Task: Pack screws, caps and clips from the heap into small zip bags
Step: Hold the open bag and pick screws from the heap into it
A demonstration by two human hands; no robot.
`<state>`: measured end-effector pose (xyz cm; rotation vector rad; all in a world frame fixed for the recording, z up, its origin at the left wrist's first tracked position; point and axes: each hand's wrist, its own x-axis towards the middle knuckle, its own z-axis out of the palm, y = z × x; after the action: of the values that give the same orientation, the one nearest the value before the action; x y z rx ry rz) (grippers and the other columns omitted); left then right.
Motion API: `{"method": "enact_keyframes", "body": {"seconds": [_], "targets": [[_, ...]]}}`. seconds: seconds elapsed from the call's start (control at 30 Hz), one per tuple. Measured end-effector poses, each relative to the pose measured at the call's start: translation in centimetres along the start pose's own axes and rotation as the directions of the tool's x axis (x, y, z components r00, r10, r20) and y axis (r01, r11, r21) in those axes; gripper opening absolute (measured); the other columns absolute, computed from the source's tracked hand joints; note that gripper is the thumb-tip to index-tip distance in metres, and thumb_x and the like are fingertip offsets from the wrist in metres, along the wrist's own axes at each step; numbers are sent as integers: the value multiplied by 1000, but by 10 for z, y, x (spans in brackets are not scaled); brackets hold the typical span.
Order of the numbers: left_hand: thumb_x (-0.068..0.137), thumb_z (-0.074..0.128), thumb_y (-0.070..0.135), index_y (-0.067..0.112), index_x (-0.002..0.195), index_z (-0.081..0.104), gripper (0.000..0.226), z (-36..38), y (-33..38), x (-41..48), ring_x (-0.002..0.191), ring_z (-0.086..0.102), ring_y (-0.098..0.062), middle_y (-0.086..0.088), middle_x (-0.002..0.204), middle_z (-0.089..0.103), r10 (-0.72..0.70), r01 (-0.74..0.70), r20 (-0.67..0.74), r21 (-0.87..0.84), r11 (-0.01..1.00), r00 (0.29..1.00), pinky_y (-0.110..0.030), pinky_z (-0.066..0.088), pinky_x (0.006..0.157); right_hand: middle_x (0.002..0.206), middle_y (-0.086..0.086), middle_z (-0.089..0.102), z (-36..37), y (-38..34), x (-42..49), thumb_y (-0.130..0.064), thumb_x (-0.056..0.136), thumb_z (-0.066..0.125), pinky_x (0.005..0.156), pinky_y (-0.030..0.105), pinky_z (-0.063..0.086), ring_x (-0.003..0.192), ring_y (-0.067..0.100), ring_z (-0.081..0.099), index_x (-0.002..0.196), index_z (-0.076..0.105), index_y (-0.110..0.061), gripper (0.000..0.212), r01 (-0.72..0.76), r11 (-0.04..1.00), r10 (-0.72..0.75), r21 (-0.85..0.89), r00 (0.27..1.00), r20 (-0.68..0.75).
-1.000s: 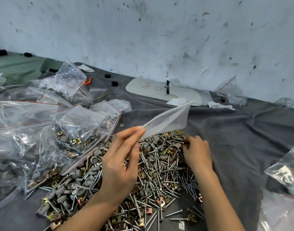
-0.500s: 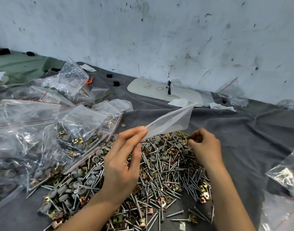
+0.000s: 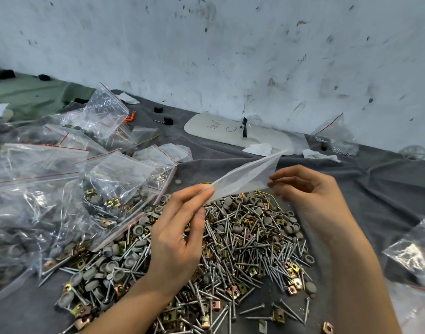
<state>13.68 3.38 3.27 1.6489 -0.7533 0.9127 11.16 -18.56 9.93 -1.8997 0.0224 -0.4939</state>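
A heap (image 3: 233,256) of silver screws, grey round caps and brass-coloured clips lies on the grey cloth. Above it my left hand (image 3: 180,239) pinches one end of a small empty clear zip bag (image 3: 245,177) between thumb and fingertips. The bag slants up to the right. My right hand (image 3: 305,191) is raised at the bag's far end, fingers curled, with a small brass-coloured piece pinched at its fingertips next to the bag's edge.
Filled and empty zip bags (image 3: 62,189) are piled at the left. More bags (image 3: 413,251) lie at the right edge. A white flat panel (image 3: 221,131) and crumpled paper rest by the wall. The grey cloth (image 3: 375,189) covers the surface.
My right hand has lifted off the heap with a small piece and come up to the bag's far end. My left hand has kept the bag in place.
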Motion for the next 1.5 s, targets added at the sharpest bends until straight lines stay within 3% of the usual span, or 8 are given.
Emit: {"method": "enact_keyframes", "body": {"seconds": [0.4,0.53,0.73,0.93,1.03,1.13,1.33,1.5], "targets": [[92,48,5,-1,117,62,29,0,3,1,115,55,-5,-5,116,60,-10,9,13,4,1000,1000,-19,41,100,83,4,74,8,-52,-17,0,79,70,72,14,52,76,8,67,86,76,-19,21,91,992,-101,84,987,129],[92,49,5,2,117,61,28,-1,4,1,115,55,-3,-2,116,59,9,-9,12,0,1000,1000,-18,41,100,84,1,73,19,-64,-22,-6,77,73,74,28,54,77,20,66,86,75,-23,19,154,986,-160,61,980,116],[93,49,5,3,113,65,26,-1,2,-1,113,57,-6,-8,114,62,-4,4,11,13,1000,1000,-19,42,99,67,-24,59,43,-69,-25,-15,76,77,53,11,38,55,3,50,75,62,-23,17,282,881,-282,-381,958,55],[92,50,5,6,112,65,25,-2,3,1,112,58,-7,-8,112,64,2,-2,13,19,1000,1000,-20,43,98,85,-15,53,47,-68,-24,-28,80,74,67,30,43,64,7,49,83,71,-23,6,294,762,-336,-577,941,35],[92,51,5,5,111,66,24,-3,2,4,108,59,-6,-6,110,64,9,-9,6,23,1000,1000,-18,44,95,113,-11,49,39,-72,-26,-22,76,75,84,20,35,92,5,46,100,69,-32,27,339,735,-365,-587,928,79],[92,53,8,8,110,66,22,-2,4,7,105,56,1,-3,106,61,22,-22,18,32,999,1000,-12,43,91,135,-15,43,38,-72,-27,-29,70,79,104,33,15,133,12,21,103,68,-40,36,353,611,-359,-709,921,149],[88,64,10,18,113,64,26,-7,10,28,76,53,11,9,89,61,-38,51,153,-80,996,988,-1,39,66,85,-23,58,41,-71,-24,-33,82,71,110,40,-15,118,5,43,84,71,-32,3,248,592,-258,-767,960,111],[81,75,11,49,127,52,65,-17,8,45,86,69,0,14,83,70,-231,322,352,-227,919,907,-15,52,83,83,-16,61,47,-69,-29,-26,81,73,110,43,17,100,10,52,81,70,-26,3,279,649,-224,-708,959,172]]}}
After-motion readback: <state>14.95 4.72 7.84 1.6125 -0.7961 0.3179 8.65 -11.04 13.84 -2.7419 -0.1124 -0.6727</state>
